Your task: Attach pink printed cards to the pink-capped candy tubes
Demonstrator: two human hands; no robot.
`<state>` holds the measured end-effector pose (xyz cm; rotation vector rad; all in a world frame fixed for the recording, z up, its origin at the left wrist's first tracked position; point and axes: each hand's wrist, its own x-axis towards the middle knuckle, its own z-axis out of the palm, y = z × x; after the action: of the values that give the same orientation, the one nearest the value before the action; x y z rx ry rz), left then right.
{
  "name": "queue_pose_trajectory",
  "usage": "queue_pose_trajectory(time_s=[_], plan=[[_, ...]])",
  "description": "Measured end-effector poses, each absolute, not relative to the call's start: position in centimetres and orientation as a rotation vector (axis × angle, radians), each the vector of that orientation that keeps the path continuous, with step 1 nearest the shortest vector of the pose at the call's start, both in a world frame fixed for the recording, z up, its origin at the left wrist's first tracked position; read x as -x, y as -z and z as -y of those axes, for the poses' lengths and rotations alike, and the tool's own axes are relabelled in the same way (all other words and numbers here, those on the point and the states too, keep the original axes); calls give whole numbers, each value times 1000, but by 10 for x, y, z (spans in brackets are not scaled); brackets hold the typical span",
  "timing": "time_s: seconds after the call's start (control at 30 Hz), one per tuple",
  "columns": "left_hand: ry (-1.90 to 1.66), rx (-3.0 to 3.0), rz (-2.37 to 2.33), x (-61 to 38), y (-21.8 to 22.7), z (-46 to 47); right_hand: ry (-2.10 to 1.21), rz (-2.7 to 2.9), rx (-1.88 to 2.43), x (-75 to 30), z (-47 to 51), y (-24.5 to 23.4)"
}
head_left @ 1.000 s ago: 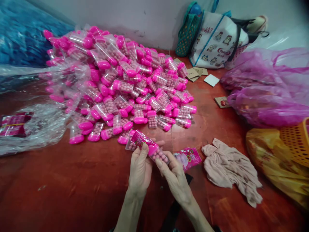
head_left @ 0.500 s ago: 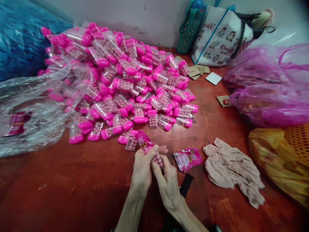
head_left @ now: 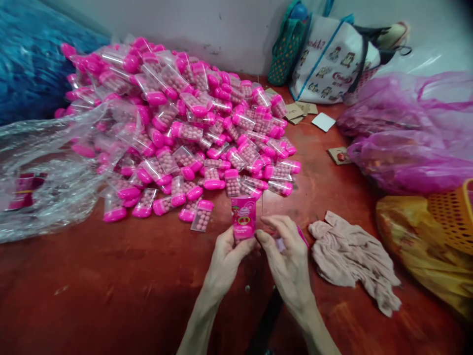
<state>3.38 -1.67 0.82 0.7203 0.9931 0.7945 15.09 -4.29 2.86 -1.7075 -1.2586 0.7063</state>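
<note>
My left hand (head_left: 226, 256) is closed around the lower end of a small candy container wrapped in a pink printed sleeve (head_left: 244, 217). The sleeve stands upright above my thumb, and pink candy balls show faintly below it. Just to the right is my right hand (head_left: 288, 251), with thumb and fingers apart and the thumb tip close to the container's side; I cannot tell if it touches. Behind that hand, a stack of flat pink printed sleeves (head_left: 303, 236) is mostly hidden. A loose candy container with a pink cap (head_left: 203, 215) lies on the floor beyond my left hand.
A large heap of pink-capped candy containers (head_left: 185, 130) rests against the wall. Clear plastic sheeting (head_left: 59, 197) lies left, near a blue bag (head_left: 37, 59). At right are a beige cloth (head_left: 351, 251), purple plastic bags (head_left: 410, 143), an orange basket (head_left: 449, 217) and a white tote (head_left: 325, 64).
The sleeve has gone from tilted to upright, now covering most of the container. My right hand has moved right, off the container's lower end, over the sleeve stack.
</note>
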Motion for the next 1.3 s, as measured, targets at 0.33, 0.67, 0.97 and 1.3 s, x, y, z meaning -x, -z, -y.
queue_pose_trajectory(time_s=[0.33,0.67,0.97,1.3], plan=[[-715,-730,-990,-38,-7,19,-1436,540,1320,-142,33,-8],[-825,-633,-947,-39,-5,16,-1176,682,1477,-137,34,-9],[-833,-645,-858,-40,-9,19,-1417,435,1320,-131,38,-12],[-839,-742,-895,-40,-17,20,-1455,353,1213,-134,37,-18]])
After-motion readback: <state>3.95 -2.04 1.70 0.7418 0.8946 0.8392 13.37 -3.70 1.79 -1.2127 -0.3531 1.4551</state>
